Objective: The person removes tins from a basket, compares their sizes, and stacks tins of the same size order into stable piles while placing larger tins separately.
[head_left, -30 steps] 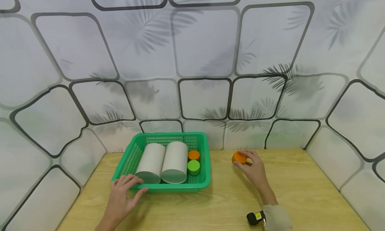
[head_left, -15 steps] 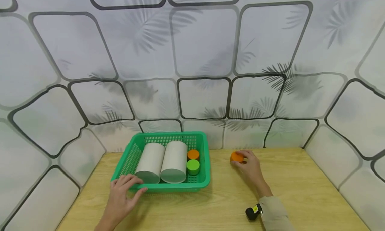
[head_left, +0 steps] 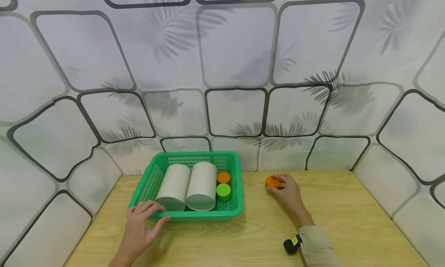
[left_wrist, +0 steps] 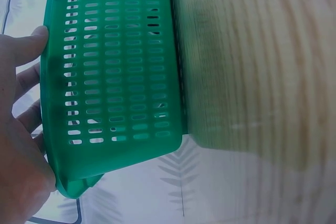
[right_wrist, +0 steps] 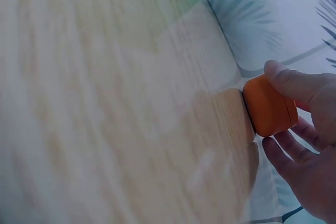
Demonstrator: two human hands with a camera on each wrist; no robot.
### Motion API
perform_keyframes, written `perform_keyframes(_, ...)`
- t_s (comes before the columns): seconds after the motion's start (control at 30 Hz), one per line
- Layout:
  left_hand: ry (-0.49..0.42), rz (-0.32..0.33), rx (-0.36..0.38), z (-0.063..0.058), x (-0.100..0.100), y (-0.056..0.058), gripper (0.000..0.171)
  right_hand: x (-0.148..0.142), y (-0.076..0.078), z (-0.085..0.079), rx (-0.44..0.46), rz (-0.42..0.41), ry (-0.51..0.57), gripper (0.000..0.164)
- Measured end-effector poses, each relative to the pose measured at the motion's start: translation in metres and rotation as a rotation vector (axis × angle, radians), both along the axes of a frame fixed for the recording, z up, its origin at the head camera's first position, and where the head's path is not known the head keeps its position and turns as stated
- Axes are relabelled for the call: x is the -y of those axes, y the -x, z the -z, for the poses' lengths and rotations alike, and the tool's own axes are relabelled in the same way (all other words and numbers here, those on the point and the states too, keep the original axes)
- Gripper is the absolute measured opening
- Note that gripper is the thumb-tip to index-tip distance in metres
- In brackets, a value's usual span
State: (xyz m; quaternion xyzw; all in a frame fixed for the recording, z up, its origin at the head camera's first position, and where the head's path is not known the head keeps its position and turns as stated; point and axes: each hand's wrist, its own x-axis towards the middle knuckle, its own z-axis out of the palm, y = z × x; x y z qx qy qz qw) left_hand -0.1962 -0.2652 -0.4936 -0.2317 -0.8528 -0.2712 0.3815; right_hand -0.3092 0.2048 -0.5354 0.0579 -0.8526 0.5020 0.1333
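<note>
Left hand [left_wrist: 18, 150] at the rim [left_wrist: 47, 93] of a slotted green basket [left_wrist: 121, 153]; pale wood-grained tabletop [left_wrist: 262, 66] beneath

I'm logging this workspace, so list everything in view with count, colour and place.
Basket: one, green, on the table, left of the held piece
Cylinders: two, white, lying side by side in the basket
Orange piece: one, orange, in the basket, right of the cylinders
Lime piece: one, lime green, just nearer than the orange piece
Held piece: one, orange, in the right grip
Table: one, pale wood, under the basket
Wall covering: patterned white and grey, behind and at both sides
Black device: one, black with yellow, by the sleeve
Sleeve: one, beige, right forearm
Left grip: one, bare, at the basket's near-left rim
Right grip: one, bare, around the held piece
</note>
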Motion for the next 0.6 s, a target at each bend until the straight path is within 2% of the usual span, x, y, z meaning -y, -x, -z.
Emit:
perform_keyframes(0.2, -0.005, 0.016, -0.008, 0.001, 0.002, 0.001, 0.028, 0.000, -0.002, -0.002, 0.000, -0.002, -0.024, 0.045)
perform_keyframes(0.37, -0.010, 0.012, 0.003, 0.001, 0.002, 0.001, 0.028, 0.000, -0.002, -0.009, -0.128, 0.033, -0.085, 0.042)
perform_keyframes(0.47, -0.009, 0.007, 0.016, 0.000, 0.001, 0.000, 0.028, 0.001, -0.005, -0.016, -0.212, 0.058, -0.084, 0.040)
perform_keyframes(0.6, -0.005, 0.010, 0.024, -0.001, 0.000, -0.001, 0.028, 0.004, -0.013, -0.028, -0.273, 0.054, -0.077, 0.038)
